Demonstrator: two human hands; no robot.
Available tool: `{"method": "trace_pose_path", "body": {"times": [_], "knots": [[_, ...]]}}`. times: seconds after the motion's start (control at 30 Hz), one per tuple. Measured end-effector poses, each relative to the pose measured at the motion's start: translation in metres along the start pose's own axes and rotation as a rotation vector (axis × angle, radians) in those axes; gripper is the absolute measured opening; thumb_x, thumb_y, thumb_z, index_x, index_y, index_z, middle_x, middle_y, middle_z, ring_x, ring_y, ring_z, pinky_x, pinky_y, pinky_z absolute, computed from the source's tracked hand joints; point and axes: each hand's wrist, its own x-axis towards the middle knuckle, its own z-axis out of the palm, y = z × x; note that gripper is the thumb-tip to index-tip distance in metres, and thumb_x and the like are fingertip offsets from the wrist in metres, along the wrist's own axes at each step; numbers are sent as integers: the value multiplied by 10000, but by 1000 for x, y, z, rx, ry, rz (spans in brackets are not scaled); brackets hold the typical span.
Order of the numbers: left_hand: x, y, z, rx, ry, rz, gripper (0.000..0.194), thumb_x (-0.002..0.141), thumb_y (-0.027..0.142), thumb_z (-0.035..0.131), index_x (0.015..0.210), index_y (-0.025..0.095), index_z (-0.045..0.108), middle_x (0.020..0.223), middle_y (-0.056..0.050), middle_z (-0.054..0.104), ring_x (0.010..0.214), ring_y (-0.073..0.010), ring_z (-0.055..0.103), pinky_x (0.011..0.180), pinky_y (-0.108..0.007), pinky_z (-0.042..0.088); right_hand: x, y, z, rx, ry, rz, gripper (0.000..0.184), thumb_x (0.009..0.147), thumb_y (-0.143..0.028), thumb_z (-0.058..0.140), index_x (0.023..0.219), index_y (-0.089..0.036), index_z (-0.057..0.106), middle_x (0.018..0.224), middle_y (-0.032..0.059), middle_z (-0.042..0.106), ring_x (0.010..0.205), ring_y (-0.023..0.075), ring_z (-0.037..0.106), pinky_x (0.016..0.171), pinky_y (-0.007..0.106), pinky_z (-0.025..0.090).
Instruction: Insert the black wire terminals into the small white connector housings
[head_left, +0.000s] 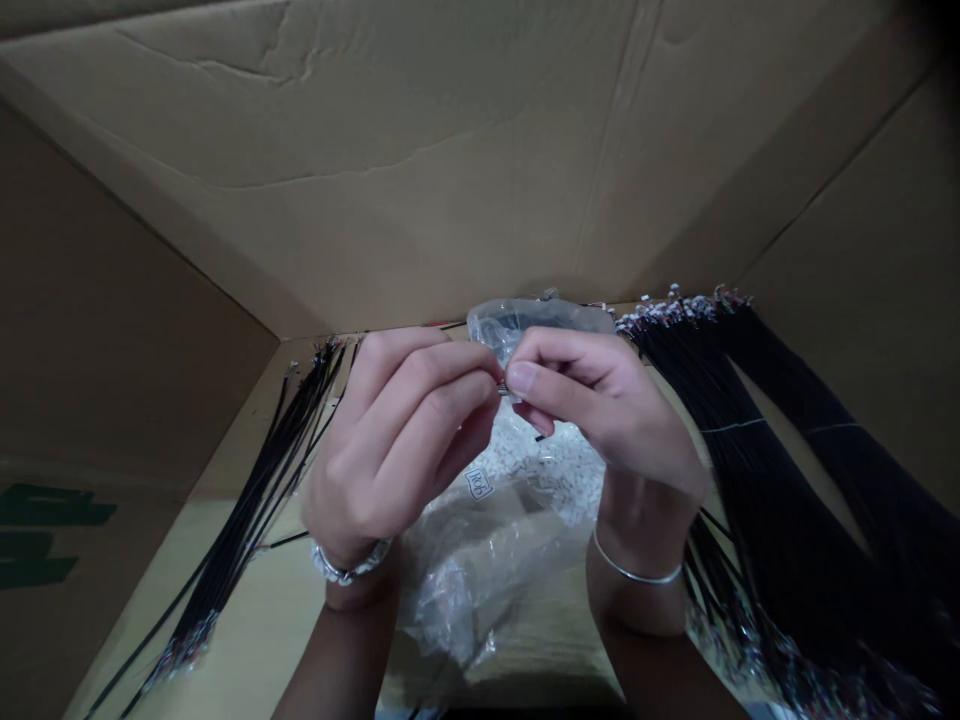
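Note:
My left hand and my right hand meet fingertip to fingertip near the middle of the view. Thin wires show in the pinch of my left hand, partly covered by the fingers. Between my right thumb and fingers sits a small white connector, mostly hidden. A short black cable piece shows just below the right fingers. Under both hands lies a clear plastic bag full of small white connectors.
At the left lies a loose bundle of black cables with bare wire ends. Thick tied bundles of black cables with white connectors at the far end lie to the right. Cardboard walls enclose the back and both sides.

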Motion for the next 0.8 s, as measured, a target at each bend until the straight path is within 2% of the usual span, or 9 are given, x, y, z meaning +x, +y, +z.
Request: {"method": "trace_pose_path", "body": {"times": [0.1,0.27,0.37,0.47,0.53,0.67,0.8], "knots": [[4,4,4,93,96,73,185,884,104,750,981,229,654,988,-38,757,959,-233,684,850,-429,581,2,6,0,125,-3,17,304,1003,-274,621,711,-186,615,552,-58,483,532,90,426,545,242,368],[11,1,4,60,74,77,218,858,58,751,929,217,619,922,-17,749,881,-205,679,820,-392,557,4,11,4,173,43,17,337,999,-306,619,683,-190,604,543,-56,493,501,86,408,539,239,392],[12,-4,0,36,53,46,211,870,92,750,917,241,608,855,-2,725,839,-198,683,809,-393,544,3,7,6,118,74,-49,263,997,-289,622,755,-193,652,613,-44,520,561,96,456,568,238,412],[14,-6,-2,13,90,25,181,889,118,732,901,245,604,819,-3,709,812,-193,679,797,-403,543,2,2,5,99,52,-87,57,964,-241,678,985,-205,718,789,-20,616,699,111,550,627,241,451],[14,-7,-3,-6,105,8,165,898,139,722,898,252,601,824,0,706,807,-190,673,773,-402,545,2,4,4,101,16,-129,139,945,-193,702,1080,-220,724,901,-5,669,779,120,595,667,248,481],[14,-6,-5,-67,84,-30,141,906,147,701,898,251,607,864,-1,714,810,-182,662,750,-393,546,6,18,4,7,97,-324,163,882,-149,779,1013,-245,758,913,-4,721,756,122,622,671,260,509],[15,-5,-7,-92,87,-65,171,900,108,705,888,242,599,856,-4,709,815,-173,655,763,-378,536,10,30,4,-97,145,-396,87,881,-232,805,963,-240,777,847,8,742,717,141,655,638,283,514]]}}
